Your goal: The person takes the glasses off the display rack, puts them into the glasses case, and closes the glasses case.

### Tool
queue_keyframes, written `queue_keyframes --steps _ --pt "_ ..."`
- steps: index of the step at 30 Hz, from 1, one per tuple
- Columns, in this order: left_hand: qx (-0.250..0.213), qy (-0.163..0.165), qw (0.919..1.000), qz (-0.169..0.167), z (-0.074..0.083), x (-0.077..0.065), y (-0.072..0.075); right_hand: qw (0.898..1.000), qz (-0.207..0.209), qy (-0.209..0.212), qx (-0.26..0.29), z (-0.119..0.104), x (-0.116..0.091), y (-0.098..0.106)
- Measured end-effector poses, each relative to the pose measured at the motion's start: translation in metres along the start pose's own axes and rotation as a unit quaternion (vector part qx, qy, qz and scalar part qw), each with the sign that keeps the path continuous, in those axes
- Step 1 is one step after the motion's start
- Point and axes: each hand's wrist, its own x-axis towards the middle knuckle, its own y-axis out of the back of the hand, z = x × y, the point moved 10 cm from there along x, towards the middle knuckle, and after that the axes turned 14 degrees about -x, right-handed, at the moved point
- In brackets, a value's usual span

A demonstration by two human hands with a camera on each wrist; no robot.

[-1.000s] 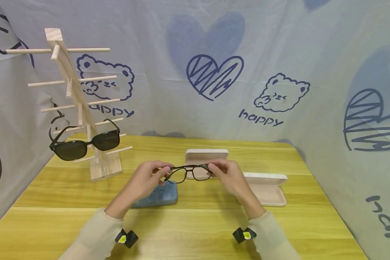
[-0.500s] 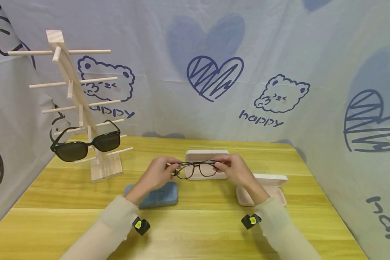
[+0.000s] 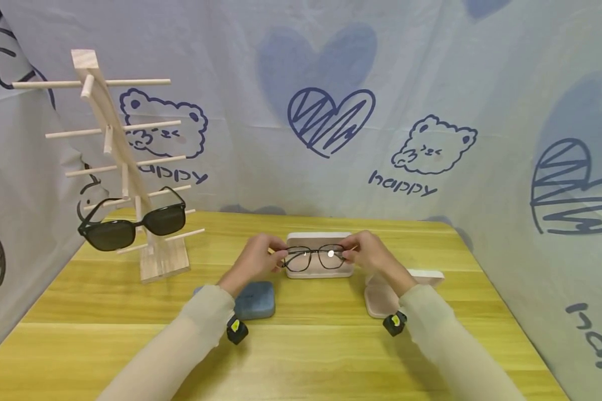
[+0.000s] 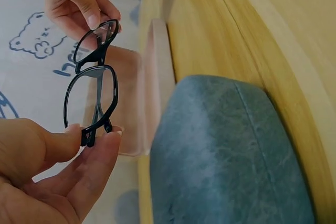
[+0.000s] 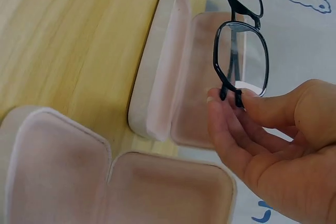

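Note:
Black-framed eyeglasses point(image 3: 313, 252) with clear lenses are held level by both hands, temples folded behind the lenses. My left hand point(image 3: 261, 257) pinches one end of the frame between thumb and fingers. At the other end, my right hand point(image 3: 371, 253) pinches the frame the same way. Behind and below the glasses lies an open pale glasses case point(image 3: 319, 236), its pink lining seen through the lenses. In the right wrist view the eyeglasses point(image 5: 241, 59) are above that open case point(image 5: 157, 66); whether they touch it cannot be told.
A blue glasses case point(image 3: 256, 301) lies closed beneath the left forearm. A second open pale case point(image 3: 378, 298) sits partly under the right forearm. On the left, a wooden peg stand point(image 3: 163, 259) carries black sunglasses point(image 3: 135, 226). Printed cloth point(image 3: 241, 111) hangs around the table.
Both hands have carried the eyeglasses forward and to the right, from near the blue case to the open middle case. The stand and cases have stayed put.

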Motion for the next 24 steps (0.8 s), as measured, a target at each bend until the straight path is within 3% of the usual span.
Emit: queue_keyframes --steps 8,14,24 --pt "-0.016 0.022 0.9992 0.029 -0.011 0.013 -0.003 0.999 -0.005 -0.031 -0.025 0.009 0.009 -0.005" --pt "-0.004 0.009 0.9988 0.049 -0.014 0.020 -0.008 0.996 0.016 -0.029 -0.085 0.013 0.016 -0.006" --pt "0.013 0.012 0.9990 0.042 -0.022 0.026 -0.016 0.986 0.016 -0.047 -0.159 0.014 0.017 -0.017"
